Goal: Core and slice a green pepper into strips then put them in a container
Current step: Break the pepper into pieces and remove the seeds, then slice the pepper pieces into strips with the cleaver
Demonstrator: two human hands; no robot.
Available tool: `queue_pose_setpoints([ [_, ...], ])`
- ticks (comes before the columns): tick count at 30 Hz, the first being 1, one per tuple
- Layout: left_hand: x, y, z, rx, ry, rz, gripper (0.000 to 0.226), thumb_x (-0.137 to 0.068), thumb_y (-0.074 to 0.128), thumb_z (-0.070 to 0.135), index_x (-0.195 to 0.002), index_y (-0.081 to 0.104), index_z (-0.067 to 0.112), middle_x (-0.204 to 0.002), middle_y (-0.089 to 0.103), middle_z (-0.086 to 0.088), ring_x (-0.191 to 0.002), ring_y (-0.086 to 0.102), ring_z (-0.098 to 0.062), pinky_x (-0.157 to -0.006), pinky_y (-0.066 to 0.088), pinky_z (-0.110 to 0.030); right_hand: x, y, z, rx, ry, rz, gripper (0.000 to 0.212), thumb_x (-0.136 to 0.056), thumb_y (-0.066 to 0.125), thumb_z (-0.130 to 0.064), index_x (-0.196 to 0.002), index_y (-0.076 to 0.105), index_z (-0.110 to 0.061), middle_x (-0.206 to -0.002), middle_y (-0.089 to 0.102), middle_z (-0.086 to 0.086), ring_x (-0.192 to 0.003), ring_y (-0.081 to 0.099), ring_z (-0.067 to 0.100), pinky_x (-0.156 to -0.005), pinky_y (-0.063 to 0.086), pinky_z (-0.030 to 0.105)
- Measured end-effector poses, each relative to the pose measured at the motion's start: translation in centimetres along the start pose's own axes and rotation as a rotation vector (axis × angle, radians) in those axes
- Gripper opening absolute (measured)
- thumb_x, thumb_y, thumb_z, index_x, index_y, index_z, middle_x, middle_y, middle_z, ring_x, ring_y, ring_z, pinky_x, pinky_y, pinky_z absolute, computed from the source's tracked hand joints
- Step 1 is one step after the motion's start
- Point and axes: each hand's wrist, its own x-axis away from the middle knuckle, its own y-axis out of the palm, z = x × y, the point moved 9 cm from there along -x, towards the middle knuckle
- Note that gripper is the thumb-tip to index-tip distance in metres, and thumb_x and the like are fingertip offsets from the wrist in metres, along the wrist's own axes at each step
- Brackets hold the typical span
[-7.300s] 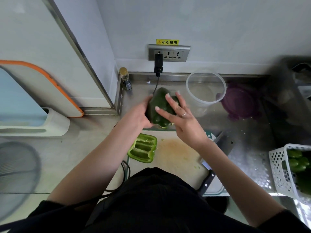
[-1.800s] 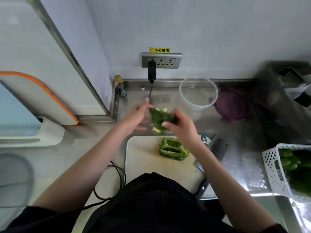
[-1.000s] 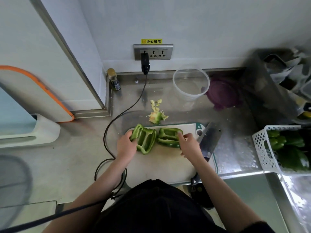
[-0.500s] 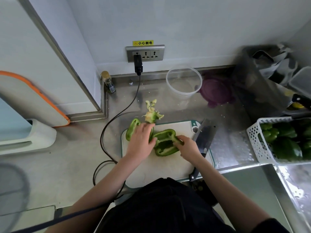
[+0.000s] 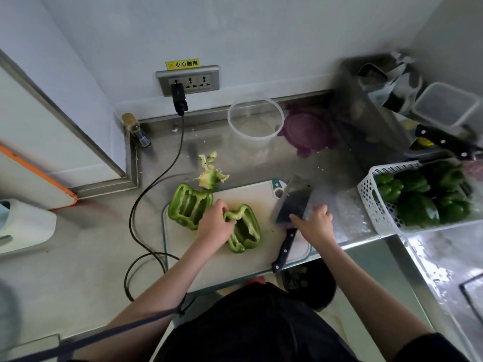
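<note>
Left hand (image 5: 215,226), fingers curled over the near edge of one pepper half (image 5: 244,231), pins it cut side up on the cutting board (image 5: 243,265). Right hand (image 5: 315,223) lies on the rear of the cleaver (image 5: 294,202) blade with fingers extended; nothing shows a closed grasp, and the black handle (image 5: 285,250) is free, pointing toward the person. The second pepper half (image 5: 189,205) sits at the board's far left corner, overhanging its edge, cavity up. The torn-out core (image 5: 210,175) rests on the counter just beyond the board.

Probable hazards: a hand sliding along the blade rather than moving to the handle risks a cut; the held half, resting on its curved skin, may rock when the blade comes down, with the left fingertips close to the cutting line; the overhanging half could be nudged onto the counter; the power cable (image 5: 146,202), which runs beside the board's left edge, could snag the left forearm.

Containers: a clear round tub (image 5: 231,121) near the wall appears empty, its purple lid (image 5: 307,135) lying beside it. A white perforated basket (image 5: 371,202) at right holds several whole green peppers (image 5: 418,210). A clear rectangular box (image 5: 444,104) in the far corner shows no discernible contents. No strips exist yet, judging from the intact halves.
</note>
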Motion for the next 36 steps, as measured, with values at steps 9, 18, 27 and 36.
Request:
queue_pose_setpoints([
  [9,0.3,1.7,0.8,0.049,-0.133,-0.044,0.044,-0.084,0.061,0.033,-0.12,0.039,0.021,-0.119,0.031,-0.009,-0.071,0.052,-0.021,-0.057,0.04,-0.025,-0.6,2.3,1.3,0.131,0.12,-0.039,0.094,-0.07,0.077,-0.051,-0.132,0.027,-0.001,-0.14,0.036,0.017,-0.132,0.03,0.034,-0.102,0.033,0.043],
  [18,-0.4,2.9,1.2,-0.053,-0.16,-0.072,0.044,-0.081,0.056,0.031,-0.114,0.027,0.025,-0.116,0.033,-0.009,-0.101,0.044,-0.033,-0.083,0.047,-0.042,-0.5,2.4,-0.2,0.156,0.15,0.002,0.083,-0.076,0.077,-0.035,-0.132,0.025,-0.003,-0.14,0.032,0.015,-0.131,0.03,0.031,-0.103,0.033,0.039],
  [27,-0.7,3.6,1.7,-0.021,-0.126,-0.256,0.063,-0.081,0.065,0.046,-0.117,0.021,0.019,-0.129,0.024,-0.014,-0.093,0.046,-0.025,-0.074,0.043,-0.029,-0.3,2.7,-0.2,-0.087,0.253,-0.042,0.084,-0.07,0.082,-0.026,-0.129,0.026,-0.002,-0.138,0.031,0.019,-0.129,0.032,0.036,-0.102,0.034,0.038],
  [36,-1.2,3.5,1.8,-0.008,-0.086,-0.266,0.058,-0.082,0.062,0.051,-0.109,0.022,0.018,-0.127,0.028,-0.016,-0.096,0.041,-0.025,-0.09,0.044,-0.032,0.7,3.3,-2.8,0.02,0.136,0.048,0.078,-0.076,0.078,-0.026,-0.127,0.024,-0.001,-0.136,0.03,0.017,-0.131,0.029,0.035,-0.105,0.032,0.043],
])
